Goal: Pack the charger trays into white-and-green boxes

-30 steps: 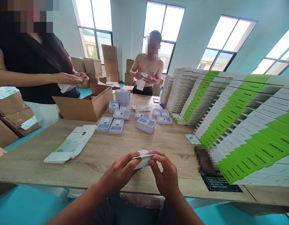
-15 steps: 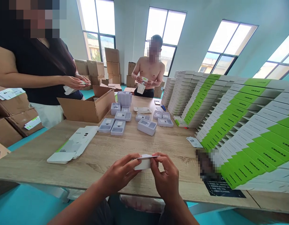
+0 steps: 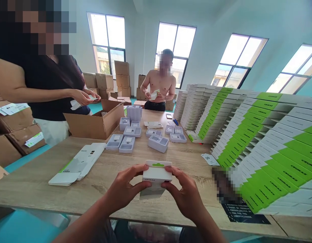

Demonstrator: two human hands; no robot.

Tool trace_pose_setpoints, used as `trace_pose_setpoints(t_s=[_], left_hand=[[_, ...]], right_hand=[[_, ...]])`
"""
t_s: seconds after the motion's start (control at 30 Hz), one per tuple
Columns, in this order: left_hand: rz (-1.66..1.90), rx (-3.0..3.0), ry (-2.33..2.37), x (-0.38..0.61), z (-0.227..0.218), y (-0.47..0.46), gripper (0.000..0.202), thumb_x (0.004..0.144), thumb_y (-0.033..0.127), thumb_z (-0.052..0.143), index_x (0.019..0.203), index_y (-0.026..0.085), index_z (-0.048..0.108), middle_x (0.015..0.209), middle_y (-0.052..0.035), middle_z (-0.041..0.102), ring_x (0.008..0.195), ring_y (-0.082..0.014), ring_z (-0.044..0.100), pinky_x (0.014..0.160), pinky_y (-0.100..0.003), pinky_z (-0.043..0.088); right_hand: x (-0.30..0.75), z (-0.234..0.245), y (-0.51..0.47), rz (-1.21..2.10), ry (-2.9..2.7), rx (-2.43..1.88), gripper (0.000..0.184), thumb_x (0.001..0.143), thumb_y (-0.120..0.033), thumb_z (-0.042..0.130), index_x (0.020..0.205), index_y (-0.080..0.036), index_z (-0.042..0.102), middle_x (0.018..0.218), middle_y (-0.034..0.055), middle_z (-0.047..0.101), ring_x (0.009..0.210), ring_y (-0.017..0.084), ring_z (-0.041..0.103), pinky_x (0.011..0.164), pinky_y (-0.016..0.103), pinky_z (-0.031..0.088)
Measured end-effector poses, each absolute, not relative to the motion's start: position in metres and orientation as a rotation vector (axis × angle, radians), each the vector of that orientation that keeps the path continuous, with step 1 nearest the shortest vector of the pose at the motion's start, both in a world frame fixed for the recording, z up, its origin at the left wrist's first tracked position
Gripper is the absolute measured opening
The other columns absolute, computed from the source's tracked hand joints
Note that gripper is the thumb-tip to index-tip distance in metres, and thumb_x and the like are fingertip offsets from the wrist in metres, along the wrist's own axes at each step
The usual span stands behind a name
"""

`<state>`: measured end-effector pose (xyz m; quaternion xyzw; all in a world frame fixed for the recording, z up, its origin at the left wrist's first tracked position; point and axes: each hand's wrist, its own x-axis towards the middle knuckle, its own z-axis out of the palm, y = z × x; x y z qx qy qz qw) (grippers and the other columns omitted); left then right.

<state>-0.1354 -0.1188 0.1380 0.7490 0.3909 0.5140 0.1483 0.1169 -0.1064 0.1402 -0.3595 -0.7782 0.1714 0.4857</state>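
Hands grip a small white carton from both sides, just above the wooden table: the left hand presses its left edge and the right hand its right edge, with the carton between them, a green mark on its top and a grey-white flap hanging below. Left of the left hand lie flat white-and-green carton blanks. Ahead of both hands sit grey plastic trays, with an open cardboard box beyond the left hand. Right of the right hand rise staggered stacks of white-and-green boxes, and a small white card lies beside them. Farther ahead, a co-worker's hands and another person's hands each hold something white.
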Motion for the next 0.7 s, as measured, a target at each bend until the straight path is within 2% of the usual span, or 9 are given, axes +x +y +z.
trace_pose_setpoints(t_s=[0.2, 0.37, 0.43, 0.53, 0.57, 0.63, 0.7], left_hand=[[1.459, 2.088, 1.112, -0.133, 0.142, -0.119, 0.035, 0.089, 0.049, 0.076, 0.116, 0.027, 0.072, 0.116, -0.0055, 0.079, 0.105, -0.0212, 0.077, 0.089, -0.033, 0.068], [1.417, 2.014, 1.126, -0.129, 0.143, -0.119, 0.039, 0.088, 0.052, 0.077, 0.116, 0.026, 0.07, 0.116, -0.0062, 0.078, 0.102, -0.0225, 0.078, 0.088, -0.036, 0.068], [1.421, 1.948, 1.088, -0.128, 0.143, -0.119, 0.042, 0.087, 0.051, 0.078, 0.12, 0.028, 0.066, 0.118, -0.0055, 0.078, 0.104, -0.0228, 0.077, 0.089, -0.036, 0.068], [1.395, 1.859, 0.944, -0.13, 0.146, -0.117, 0.053, 0.089, 0.047, 0.079, 0.134, 0.033, 0.053, 0.124, -0.005, 0.076, 0.109, -0.0222, 0.076, 0.093, -0.037, 0.066], [1.361, 1.846, 0.886, -0.131, 0.146, -0.117, 0.055, 0.091, 0.046, 0.076, 0.137, 0.034, 0.048, 0.124, -0.0059, 0.076, 0.109, -0.0224, 0.076, 0.093, -0.037, 0.066], [1.292, 1.828, 0.802, -0.132, 0.143, -0.114, 0.046, 0.101, 0.047, 0.061, 0.141, 0.033, 0.042, 0.123, -0.0098, 0.076, 0.106, -0.0236, 0.077, 0.085, -0.036, 0.068], [1.303, 1.895, 0.85, -0.131, 0.134, -0.109, 0.04, 0.108, 0.04, 0.046, 0.146, 0.031, 0.037, 0.134, -0.0158, 0.069, 0.116, -0.0267, 0.073, 0.082, -0.038, 0.068]], right_hand=[[0.118, 0.141, -0.109, 0.45, -1.877, -0.884, 0.035, 0.091, -0.028, 0.076, 0.125, -0.033, 0.071, 0.124, 0.0056, 0.077, 0.115, 0.028, 0.073, 0.096, 0.038, 0.062], [0.116, 0.141, -0.109, 0.501, -1.819, -0.881, 0.032, 0.089, -0.024, 0.078, 0.12, -0.034, 0.073, 0.122, 0.004, 0.077, 0.114, 0.026, 0.073, 0.096, 0.036, 0.061], [0.117, 0.14, -0.11, 0.532, -1.79, -0.891, 0.034, 0.088, -0.025, 0.079, 0.119, -0.035, 0.073, 0.12, 0.0036, 0.078, 0.111, 0.025, 0.074, 0.095, 0.036, 0.061], [0.121, 0.139, -0.111, 0.684, -1.67, -0.906, 0.044, 0.083, -0.029, 0.084, 0.124, -0.035, 0.069, 0.116, 0.0035, 0.079, 0.103, 0.024, 0.075, 0.09, 0.035, 0.062], [0.122, 0.139, -0.111, 0.768, -1.606, -0.909, 0.05, 0.081, -0.031, 0.086, 0.126, -0.034, 0.066, 0.116, 0.0037, 0.079, 0.1, 0.023, 0.076, 0.088, 0.035, 0.062], [0.124, 0.137, -0.109, 0.962, -1.463, -0.907, 0.058, 0.077, -0.035, 0.089, 0.127, -0.032, 0.061, 0.115, 0.0053, 0.079, 0.095, 0.023, 0.076, 0.084, 0.036, 0.063], [0.124, 0.134, -0.105, 1.153, -1.318, -0.913, 0.059, 0.075, -0.042, 0.089, 0.123, -0.028, 0.058, 0.108, 0.0071, 0.08, 0.085, 0.022, 0.075, 0.073, 0.035, 0.062]])
